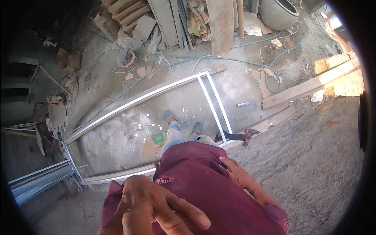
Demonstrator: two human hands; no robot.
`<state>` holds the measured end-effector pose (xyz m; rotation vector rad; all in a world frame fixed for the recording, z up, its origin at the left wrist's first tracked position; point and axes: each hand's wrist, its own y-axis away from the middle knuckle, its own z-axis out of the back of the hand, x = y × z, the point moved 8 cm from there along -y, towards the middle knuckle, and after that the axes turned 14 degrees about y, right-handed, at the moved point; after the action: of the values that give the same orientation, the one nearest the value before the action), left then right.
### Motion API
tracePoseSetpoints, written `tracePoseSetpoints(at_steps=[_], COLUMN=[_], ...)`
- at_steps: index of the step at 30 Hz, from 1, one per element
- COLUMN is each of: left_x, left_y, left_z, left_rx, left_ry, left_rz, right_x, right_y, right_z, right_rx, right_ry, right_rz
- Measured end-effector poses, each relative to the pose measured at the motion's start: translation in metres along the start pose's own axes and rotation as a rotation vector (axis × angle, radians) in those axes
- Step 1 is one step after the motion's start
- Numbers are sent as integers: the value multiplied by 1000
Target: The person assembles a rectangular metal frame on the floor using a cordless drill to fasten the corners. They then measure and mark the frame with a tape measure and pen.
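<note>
From the left, we have a bundle of metal channels (43,182) on the concrete floor (105,156), its ends near the left end bar of the metal frame (137,102). The frame lies flat on that floor, its long axis running left to right, a little farther from us at the right end of its far rail. Our feet stand inside it, towards the right end, and a flattened carton piece (154,145) lies beside them.

Our left hand (158,205) is raised over the shirt (203,182), on our side of the near rail. Its fingers are bent and loosely parted; with the undersides hidden, we cannot tell whether they hold anything. Part of the near rail is lost behind the shirt.

Our right hand (237,172) rests against the shirt at the hip, fingers fairly straight and close together; we cannot see into the palm. It is the hand nearer the frame's near right corner, which lies ahead of its fingers. Just beside that corner sits a red-and-black power tool (249,135). Two parallel bars close the frame's right end, and a short metal offcut (243,104) lies outside them on the floor.
</note>
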<state>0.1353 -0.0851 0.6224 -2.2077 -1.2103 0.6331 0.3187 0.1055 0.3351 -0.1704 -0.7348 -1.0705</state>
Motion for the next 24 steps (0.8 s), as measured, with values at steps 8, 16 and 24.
tracePoseSetpoints(at_steps=[8, 16, 24], left_x=[-18, -38, -64], left_y=[-10, -9, 110], left_z=[1, 12, 186], left_rx=[38, -112, -758], left_ry=[-4, -346, -1135], left_rz=[144, -21, 239], right_x=[-9, -13, -37], right_y=[-31, -37, -31], right_z=[-9, -14, -12], right_rx=[27, 114, 75], right_ry=[31, 18, 11], right_rz=[44, 23, -11])
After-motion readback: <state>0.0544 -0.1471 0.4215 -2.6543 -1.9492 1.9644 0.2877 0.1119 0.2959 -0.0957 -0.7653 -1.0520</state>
